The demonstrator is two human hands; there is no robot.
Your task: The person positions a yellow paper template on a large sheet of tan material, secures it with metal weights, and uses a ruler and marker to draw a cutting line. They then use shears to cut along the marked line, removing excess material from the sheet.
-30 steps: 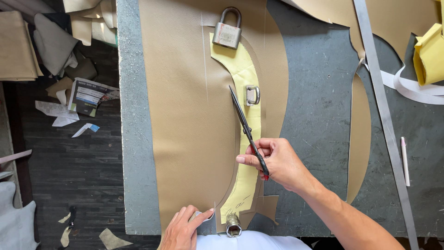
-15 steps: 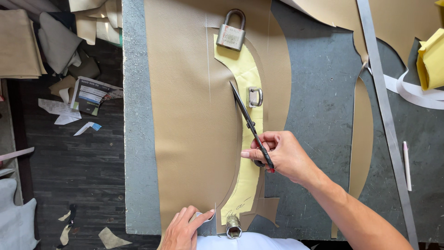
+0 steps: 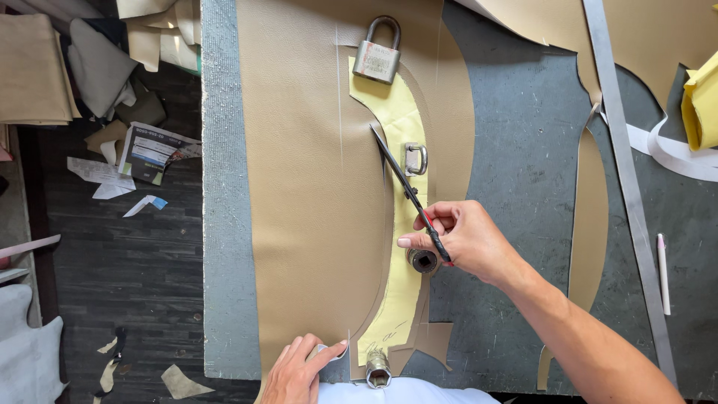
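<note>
Your right hand [image 3: 464, 239] pinches the scissors [image 3: 407, 191], tips lying on the yellow pattern [image 3: 400, 120] (weighted by a padlock [image 3: 376, 56], buckle [image 3: 416, 158] and sockets [image 3: 422, 260]). Your left hand [image 3: 299, 374] presses flat, fingers spread, on the tan leather [image 3: 299, 187] at the near edge.

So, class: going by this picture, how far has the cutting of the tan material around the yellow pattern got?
Done: a cut line shows in the tan sheet along the yellow pattern from its lower end up to the scissors. In hand: the right hand works the scissors mid-curve while the left hand presses the sheet's lower edge. Left: the upper curve toward the padlock looks uncut.
</note>
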